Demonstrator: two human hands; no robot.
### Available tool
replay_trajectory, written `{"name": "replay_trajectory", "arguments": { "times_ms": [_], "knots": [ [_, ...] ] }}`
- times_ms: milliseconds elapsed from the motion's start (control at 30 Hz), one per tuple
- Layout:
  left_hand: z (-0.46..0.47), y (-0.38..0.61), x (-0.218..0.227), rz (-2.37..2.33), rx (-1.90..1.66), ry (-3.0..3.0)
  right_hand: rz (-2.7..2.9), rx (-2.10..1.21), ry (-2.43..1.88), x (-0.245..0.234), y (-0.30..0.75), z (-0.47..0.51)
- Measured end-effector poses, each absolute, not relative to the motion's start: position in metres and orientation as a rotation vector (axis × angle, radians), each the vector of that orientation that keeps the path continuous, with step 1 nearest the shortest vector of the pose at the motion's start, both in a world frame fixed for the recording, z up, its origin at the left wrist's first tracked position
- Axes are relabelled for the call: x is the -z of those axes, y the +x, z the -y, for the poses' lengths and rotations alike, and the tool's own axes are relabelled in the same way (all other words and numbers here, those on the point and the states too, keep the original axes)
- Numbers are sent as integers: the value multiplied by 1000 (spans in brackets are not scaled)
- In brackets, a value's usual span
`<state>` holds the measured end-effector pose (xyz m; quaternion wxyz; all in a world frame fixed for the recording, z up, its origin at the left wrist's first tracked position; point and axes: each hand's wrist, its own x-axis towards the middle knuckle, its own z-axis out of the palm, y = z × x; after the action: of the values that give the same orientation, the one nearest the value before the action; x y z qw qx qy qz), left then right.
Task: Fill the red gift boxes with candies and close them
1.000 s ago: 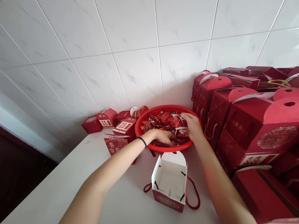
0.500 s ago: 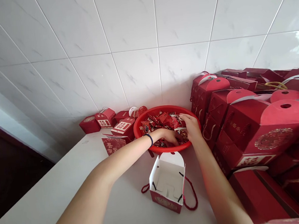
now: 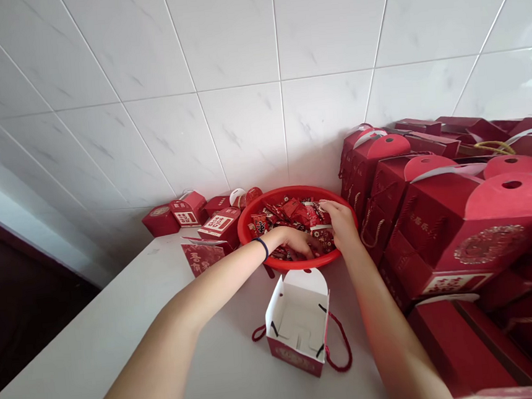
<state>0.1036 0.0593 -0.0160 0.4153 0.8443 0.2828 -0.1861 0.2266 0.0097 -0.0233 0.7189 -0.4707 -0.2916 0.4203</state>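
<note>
A red plastic basin (image 3: 248, 246) stands against the wall, filled with wrapped candies (image 3: 280, 214) in mostly red wrappers. My left hand (image 3: 298, 241), with a dark band at its wrist, reaches down into the basin. Its fingers are apart among the candies, and the tips are partly hidden. At the basin's right side my right hand (image 3: 341, 221) curls its fingers round some red and white wrapped candies; its palm is hidden. In front of the basin sits an open red gift box (image 3: 298, 327), white inside and bare, with red cord handles.
Many red gift boxes (image 3: 445, 227) are piled on the right, close to my right forearm. Several smaller red boxes (image 3: 190, 209) stand at the back left beside the basin. The white table (image 3: 133, 335) meets a tiled wall (image 3: 241, 127).
My left hand has shifted slightly among the candies, and its fingers show more. My right hand stays almost in place at the basin's right side. The open gift box has not moved.
</note>
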Motion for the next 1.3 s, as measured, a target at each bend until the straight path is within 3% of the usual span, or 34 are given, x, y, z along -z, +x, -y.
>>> {"name": "replay_trajectory", "arguments": {
  "times_ms": [433, 867, 1300],
  "knots": [
    [-60, 98, 5, -693, 462, 2163, 635, -936, -1050, 23, 227, -11],
    [-72, 59, -9, -975, -88, 2220, 621, -964, -1046, 22, 228, -8],
    [-64, 43, -3, -1003, -328, 1977, 599, -1013, -1001, 20, 228, -8]
  ]
}}
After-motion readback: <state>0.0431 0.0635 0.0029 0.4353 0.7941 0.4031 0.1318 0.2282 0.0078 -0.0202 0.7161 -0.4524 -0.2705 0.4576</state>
